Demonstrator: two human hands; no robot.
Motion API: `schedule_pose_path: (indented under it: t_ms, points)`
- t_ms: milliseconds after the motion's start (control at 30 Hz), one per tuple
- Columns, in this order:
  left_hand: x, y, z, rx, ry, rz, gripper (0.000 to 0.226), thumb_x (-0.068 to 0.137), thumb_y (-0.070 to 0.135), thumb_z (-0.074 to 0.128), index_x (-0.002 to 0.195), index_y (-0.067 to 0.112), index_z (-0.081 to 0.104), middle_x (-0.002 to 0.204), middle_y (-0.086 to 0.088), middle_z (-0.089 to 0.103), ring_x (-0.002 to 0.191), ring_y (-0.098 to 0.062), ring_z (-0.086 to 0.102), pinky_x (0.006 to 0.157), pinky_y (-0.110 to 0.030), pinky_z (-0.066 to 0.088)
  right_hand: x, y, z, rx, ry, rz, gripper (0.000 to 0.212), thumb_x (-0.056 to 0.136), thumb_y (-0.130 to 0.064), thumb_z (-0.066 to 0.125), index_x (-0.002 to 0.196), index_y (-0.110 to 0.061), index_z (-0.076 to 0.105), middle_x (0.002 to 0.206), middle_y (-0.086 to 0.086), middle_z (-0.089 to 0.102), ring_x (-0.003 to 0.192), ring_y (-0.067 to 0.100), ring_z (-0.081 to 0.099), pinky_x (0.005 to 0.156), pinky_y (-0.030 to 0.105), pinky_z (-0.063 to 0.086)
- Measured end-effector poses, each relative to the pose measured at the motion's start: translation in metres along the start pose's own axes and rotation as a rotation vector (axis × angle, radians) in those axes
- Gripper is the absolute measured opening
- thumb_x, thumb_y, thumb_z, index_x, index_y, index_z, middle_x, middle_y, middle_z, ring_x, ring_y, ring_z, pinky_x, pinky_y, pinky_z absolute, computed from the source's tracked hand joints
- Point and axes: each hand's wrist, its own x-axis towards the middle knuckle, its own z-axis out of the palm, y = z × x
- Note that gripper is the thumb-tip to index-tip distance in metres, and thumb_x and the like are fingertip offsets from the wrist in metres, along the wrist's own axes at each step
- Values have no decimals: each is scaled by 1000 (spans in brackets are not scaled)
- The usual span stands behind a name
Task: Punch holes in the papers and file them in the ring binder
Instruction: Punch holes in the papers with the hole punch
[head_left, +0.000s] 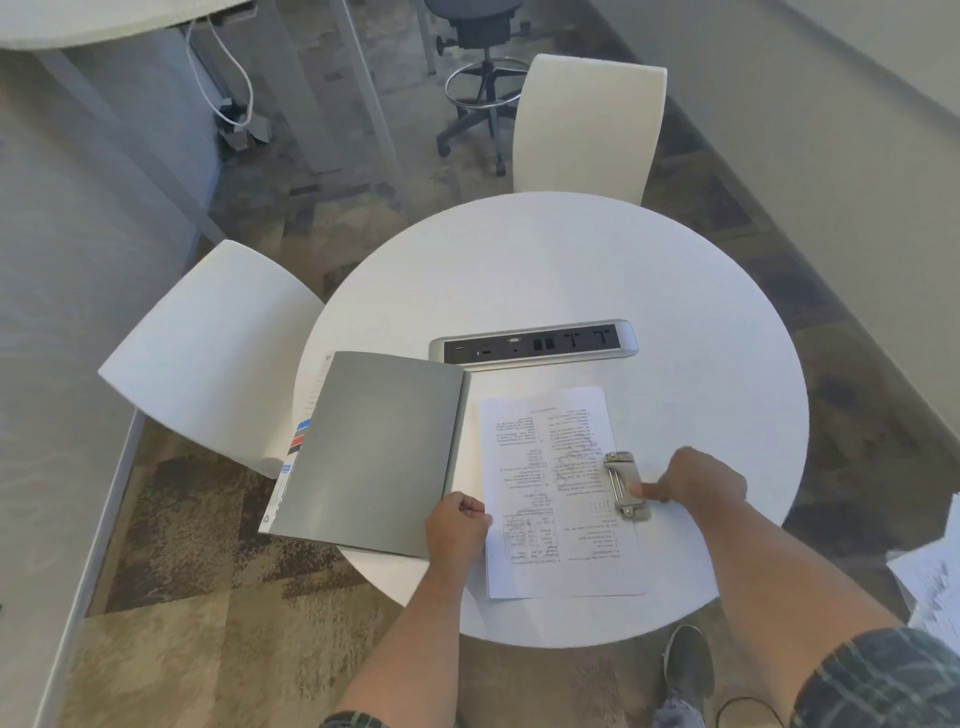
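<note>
A ring binder lies open on the round white table (571, 260). Its grey cover (379, 447) is lifted and swung to the left, past the table's edge. A printed sheet of paper (556, 499) lies in the binder, text upside down to me. The metal ring mechanism (626, 486) sits at the paper's right edge. My left hand (457, 530) grips the cover's lower right corner. My right hand (701, 486) has its thumb against the lower part of the mechanism, with the fingers curled.
A silver power and data strip (535, 345) is set in the table just beyond the binder. Two white chairs (589, 130) (208, 358) stand at the far and left sides. A stack of papers (935, 582) sits at the right edge of view. My shoe (688, 665) shows below the table.
</note>
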Motion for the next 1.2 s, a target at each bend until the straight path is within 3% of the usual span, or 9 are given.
schedule_pose_path:
  t_ms: [100, 233, 400, 533, 800, 900, 1067, 1200]
  points:
    - [3, -2, 2, 8, 8, 8, 15, 79, 3, 72, 78, 17, 66, 80, 1, 69, 76, -15, 64, 62, -16, 45, 7, 9, 2, 91, -75, 26, 59, 58, -72, 83, 78, -18, 70, 80, -1, 72, 73, 20, 65, 73, 31, 46]
    - [5, -2, 3, 39, 7, 4, 18, 79, 4, 73, 77, 19, 65, 80, 3, 69, 78, -16, 65, 66, -20, 47, 6, 12, 8, 142, -15, -28, 58, 60, -71, 82, 76, -18, 64, 79, 0, 71, 74, 22, 67, 68, 30, 44]
    - [7, -4, 5, 64, 13, 33, 9, 79, 5, 69, 83, 13, 69, 82, 4, 69, 83, -19, 67, 70, -23, 47, 2, 15, 15, 330, -29, -163, 40, 69, -56, 84, 81, -21, 69, 80, -3, 73, 69, 16, 66, 63, 28, 43]
    - [3, -3, 5, 54, 11, 21, 10, 79, 4, 68, 83, 14, 68, 82, 4, 69, 82, -18, 66, 70, -23, 46, -12, 9, 21, 331, 17, -204, 28, 81, -47, 77, 82, -21, 66, 77, -5, 70, 69, 16, 65, 62, 29, 45]
    - [2, 0, 5, 67, 10, 12, 11, 79, 3, 67, 87, 9, 70, 87, 1, 70, 78, -15, 63, 59, -18, 43, -10, 25, 2, 271, 124, -119, 18, 88, -43, 71, 87, -26, 64, 86, -3, 70, 81, 20, 66, 76, 34, 51]
    - [1, 2, 7, 78, 23, 16, 11, 79, 2, 65, 85, 11, 68, 85, 3, 68, 79, -16, 62, 61, -20, 42, -3, 37, -12, 189, 201, -66, 17, 91, -39, 65, 93, -22, 66, 86, 1, 68, 81, 24, 65, 73, 33, 47]
    - [1, 5, 9, 97, 14, 13, 14, 79, 0, 64, 78, 14, 64, 83, 6, 66, 78, -15, 61, 56, -16, 40, 15, 62, -26, 141, 313, 72, 15, 91, -27, 58, 83, -15, 62, 73, 4, 62, 65, 23, 59, 63, 29, 39]
    - [-2, 9, 19, 108, 26, 20, 12, 79, -1, 63, 82, 10, 67, 80, 7, 65, 77, -15, 62, 55, -18, 40, 29, 80, -30, 163, 370, 149, 12, 93, -20, 55, 93, -12, 63, 75, 7, 59, 74, 29, 61, 67, 31, 41]
